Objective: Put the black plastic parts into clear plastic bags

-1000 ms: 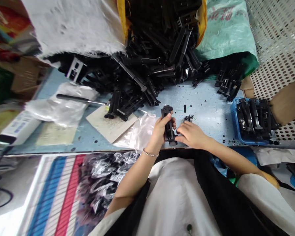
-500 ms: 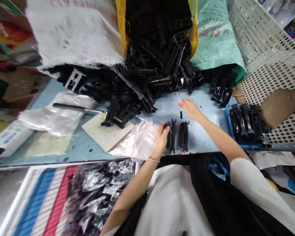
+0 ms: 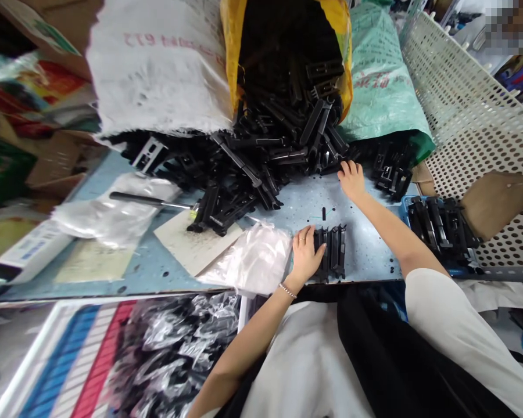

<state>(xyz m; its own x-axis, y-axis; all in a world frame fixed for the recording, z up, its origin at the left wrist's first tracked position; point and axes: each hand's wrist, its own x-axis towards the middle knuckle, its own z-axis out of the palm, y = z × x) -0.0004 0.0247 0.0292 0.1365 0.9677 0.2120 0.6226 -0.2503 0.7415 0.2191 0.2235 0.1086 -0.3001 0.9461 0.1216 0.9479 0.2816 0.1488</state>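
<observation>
On the speckled pale-blue desk (image 3: 375,247), slim black plastic parts (image 3: 335,251) now lie closer, grouped against the spread left hand (image 3: 305,255); the right hand (image 3: 352,180), grip unclear, has reached the jumbled black heap (image 3: 261,142).

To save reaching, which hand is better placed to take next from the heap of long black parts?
Likely the right hand: it's at the edge of the loose heap of long black parts; the left hand is at the row of narrow black parts.

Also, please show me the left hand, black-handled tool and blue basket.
Left hand (image 3: 305,258): head view, its back.
Black-handled tool (image 3: 144,200): head view, handle.
Blue basket (image 3: 404,211): head view, rim.
</observation>
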